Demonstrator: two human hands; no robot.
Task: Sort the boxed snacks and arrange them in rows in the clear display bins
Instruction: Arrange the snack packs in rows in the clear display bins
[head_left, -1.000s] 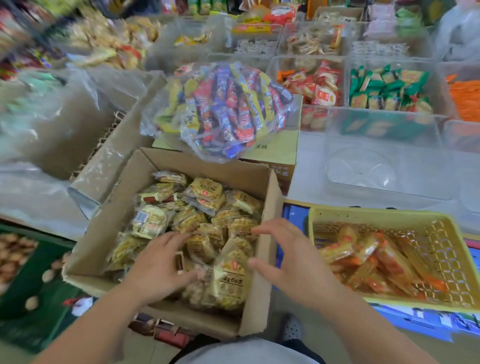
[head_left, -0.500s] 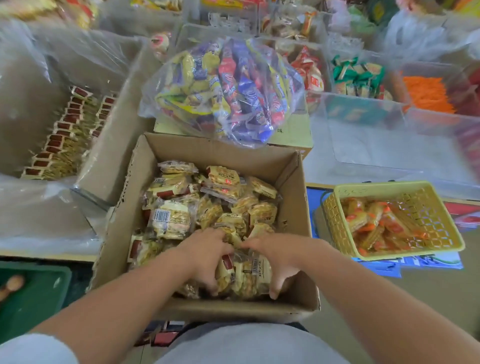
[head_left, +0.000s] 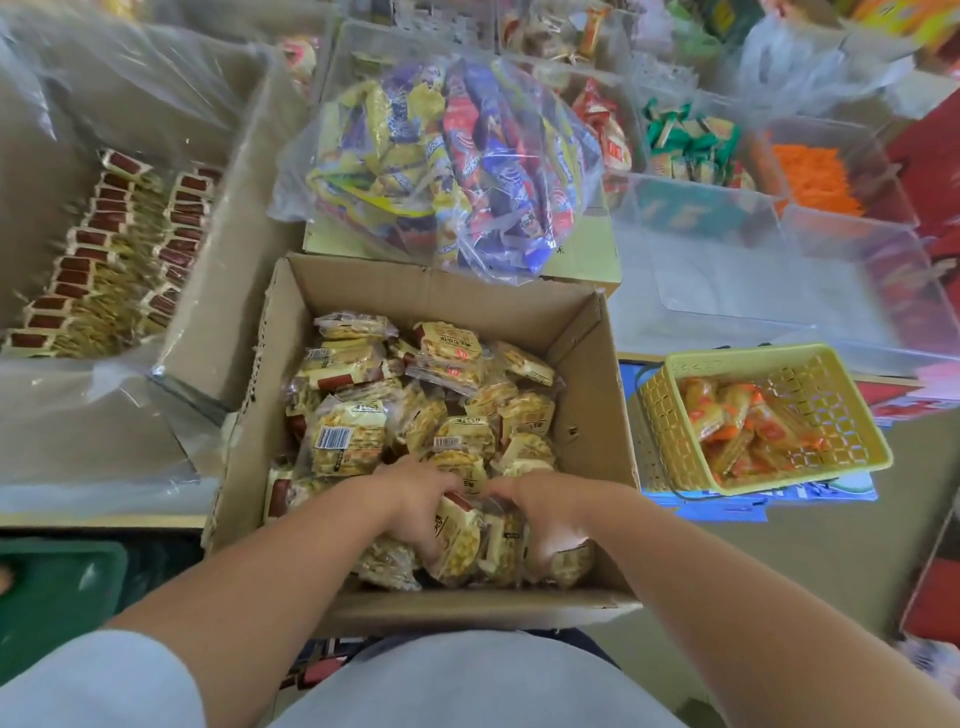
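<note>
While both arms reach into the open cardboard box (head_left: 587, 395) directly in front of the person, the left hand (head_left: 415, 499) and right hand (head_left: 545, 512) sit close together at its near end. Their fingers curl down around a bunched stack of yellow snack packets (head_left: 457, 545) clamped between them. More of the same packets lie loosely through the box. Just right of it stands a yellow basket (head_left: 657, 415) holding orange packets (head_left: 737, 421). Behind the box lies a clear bag of mixed bars (head_left: 447, 161), with a clear display bin (head_left: 753, 291) to its right. At far left, red-labelled packs (head_left: 104, 249) stand in rows.
</note>
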